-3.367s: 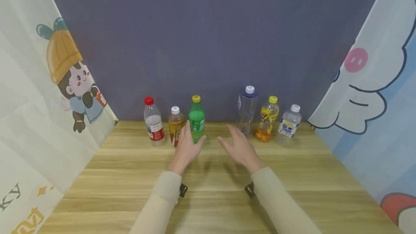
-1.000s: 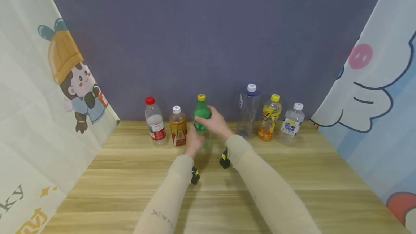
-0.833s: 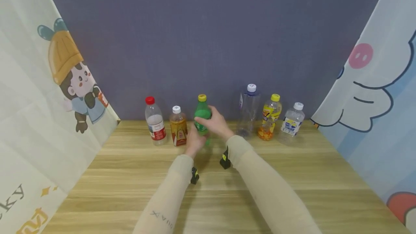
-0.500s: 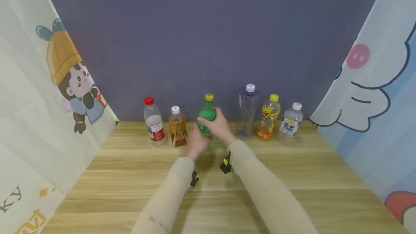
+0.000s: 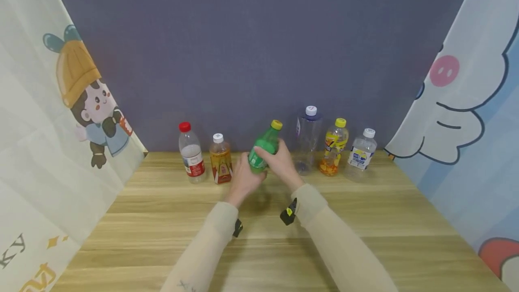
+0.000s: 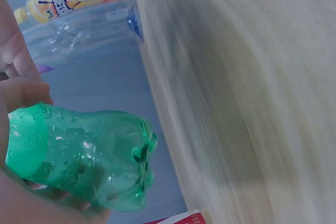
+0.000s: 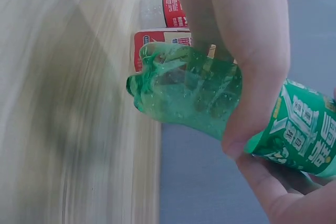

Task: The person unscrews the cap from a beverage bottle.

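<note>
Both hands hold a green plastic bottle [image 5: 268, 141] with a yellow cap [image 5: 276, 124], raised above the table and tilted with its cap to the right. My left hand [image 5: 244, 176] grips the lower part from the left. My right hand [image 5: 284, 166] grips it higher up, around the label, from the right. Droplets cling to the see-through bottle base [image 6: 123, 158] in the left wrist view, and that base points toward the table. White lettering marks the green label [image 7: 304, 129] in the right wrist view. Some fingers are hidden behind the bottle.
Left of the hands stand a red-capped bottle [image 5: 192, 154] and an amber bottle [image 5: 220, 161] with a white cap. To the right are a tall clear bottle [image 5: 308, 141], a yellow-labelled bottle [image 5: 334, 145] and a white-capped clear bottle [image 5: 361, 157]. A dark panel [image 5: 259, 57] rises behind the wooden table [image 5: 259, 260].
Earlier the hands were apart, with the green bottle standing. Both hands then took hold of it. Over the last second it has moved right and tipped its cap rightward.
</note>
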A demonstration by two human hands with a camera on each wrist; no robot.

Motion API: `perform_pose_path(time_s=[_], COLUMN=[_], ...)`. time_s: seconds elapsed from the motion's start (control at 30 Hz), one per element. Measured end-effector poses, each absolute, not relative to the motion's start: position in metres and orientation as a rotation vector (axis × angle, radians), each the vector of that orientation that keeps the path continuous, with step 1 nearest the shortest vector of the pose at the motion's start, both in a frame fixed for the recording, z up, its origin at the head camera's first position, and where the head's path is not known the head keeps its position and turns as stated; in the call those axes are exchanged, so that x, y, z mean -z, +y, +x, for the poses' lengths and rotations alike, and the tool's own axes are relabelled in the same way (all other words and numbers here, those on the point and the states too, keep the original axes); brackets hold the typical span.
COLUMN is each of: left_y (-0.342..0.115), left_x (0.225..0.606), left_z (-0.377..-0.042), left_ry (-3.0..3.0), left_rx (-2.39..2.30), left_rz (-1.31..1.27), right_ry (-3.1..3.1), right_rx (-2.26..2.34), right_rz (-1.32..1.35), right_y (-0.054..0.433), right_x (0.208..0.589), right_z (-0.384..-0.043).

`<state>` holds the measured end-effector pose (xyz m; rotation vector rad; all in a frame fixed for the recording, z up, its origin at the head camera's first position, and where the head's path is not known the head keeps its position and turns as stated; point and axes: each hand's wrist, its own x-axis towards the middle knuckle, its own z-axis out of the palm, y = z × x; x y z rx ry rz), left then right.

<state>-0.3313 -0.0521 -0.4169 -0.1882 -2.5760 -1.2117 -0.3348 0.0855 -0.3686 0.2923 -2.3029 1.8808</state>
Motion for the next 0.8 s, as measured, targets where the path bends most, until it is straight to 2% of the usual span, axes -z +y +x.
perform_pose_path(time_s=[0.5,0.8], left_y=[-0.059,-0.063], left_x=[0.406,0.398], left_z=[-0.311,-0.296], left_ry=[-2.568,-2.661], left_rx=[1.145,1.105], left_rz=[-0.377,-0.422], right_ry=[-2.14,-2.167], right_rx=[-2.138,-2.1], right_rz=[0.369,0.425], right_y=[0.097,0.103], right_x=[0.372,0.376], right_z=[-0.309,-0.292])
